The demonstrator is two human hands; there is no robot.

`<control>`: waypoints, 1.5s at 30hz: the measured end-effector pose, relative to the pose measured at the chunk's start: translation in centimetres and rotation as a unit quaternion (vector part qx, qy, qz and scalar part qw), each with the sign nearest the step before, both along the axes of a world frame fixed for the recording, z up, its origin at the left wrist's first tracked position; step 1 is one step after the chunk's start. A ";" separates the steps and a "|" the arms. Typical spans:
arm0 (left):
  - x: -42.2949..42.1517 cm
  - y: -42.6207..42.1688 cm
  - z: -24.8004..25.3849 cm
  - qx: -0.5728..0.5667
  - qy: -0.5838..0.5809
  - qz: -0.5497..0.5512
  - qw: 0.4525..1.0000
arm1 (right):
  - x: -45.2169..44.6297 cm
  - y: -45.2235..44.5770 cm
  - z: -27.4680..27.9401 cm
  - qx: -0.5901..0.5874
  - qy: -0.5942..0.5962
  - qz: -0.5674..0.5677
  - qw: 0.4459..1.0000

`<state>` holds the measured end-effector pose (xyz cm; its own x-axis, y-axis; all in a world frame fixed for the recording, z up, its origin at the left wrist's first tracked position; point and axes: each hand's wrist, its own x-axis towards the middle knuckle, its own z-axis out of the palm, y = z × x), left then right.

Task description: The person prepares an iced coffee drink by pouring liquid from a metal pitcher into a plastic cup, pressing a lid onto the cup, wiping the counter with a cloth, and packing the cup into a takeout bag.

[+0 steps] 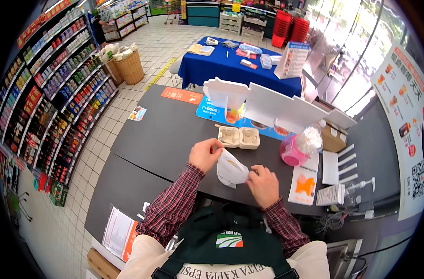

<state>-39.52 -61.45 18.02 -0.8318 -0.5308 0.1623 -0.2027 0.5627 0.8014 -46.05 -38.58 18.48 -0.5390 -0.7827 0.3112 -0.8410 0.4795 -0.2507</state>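
Observation:
A small white paper bag is stretched between my two hands above the dark counter. My left hand pinches its upper left corner between thumb and fingers. At the lower right edge, my right hand grips it with the fingers closed. Faint markings show on the bag, too small to read. Just beyond it, a beige pulp cup carrier with two hollows lies on the counter. A pink-lidded clear plastic jar or bottle stands to the right of the carrier, apart from my right hand.
White upright panels line the counter's far edge. On the right are an orange-printed sheet, a pump bottle and a cardboard box. Beyond stands a blue-covered table; stocked shelves fill the left side.

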 end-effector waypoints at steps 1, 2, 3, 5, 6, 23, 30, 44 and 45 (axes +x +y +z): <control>0.1 -0.2 0.4 0.011 -0.002 -0.011 1.000 | -0.3 0.5 0.1 0.002 -0.022 0.002 1.000; 0.1 -0.3 1.1 0.021 -0.021 -0.015 0.999 | -0.3 0.6 1.1 -0.024 -0.006 0.003 1.000; 0.2 -0.4 1.1 0.019 -0.025 -0.028 0.999 | -0.3 0.7 1.9 -0.026 -0.009 -0.010 1.000; 0.2 -0.8 1.1 0.032 -0.007 -0.031 0.999 | -0.1 0.8 3.1 0.002 0.038 0.026 0.999; 0.4 -1.0 1.2 0.048 -0.019 -0.033 0.998 | 0.0 0.8 3.6 0.019 0.055 0.023 0.998; -3.6 3.8 1.3 -0.457 -0.167 -0.393 0.780 | 0.7 3.8 4.2 -0.127 -0.069 -0.091 0.985; -5.7 0.8 3.6 0.037 -0.306 -0.420 0.853 | 1.6 6.9 2.0 -0.135 -0.086 -0.155 0.975; -3.4 -4.9 23.5 0.236 -0.080 -0.216 0.944 | 0.6 7.0 -0.7 -0.124 -0.127 -0.119 0.977; -3.1 -5.0 25.6 0.251 -0.053 -0.217 0.942 | 0.5 6.6 -1.0 -0.117 -0.135 -0.105 0.978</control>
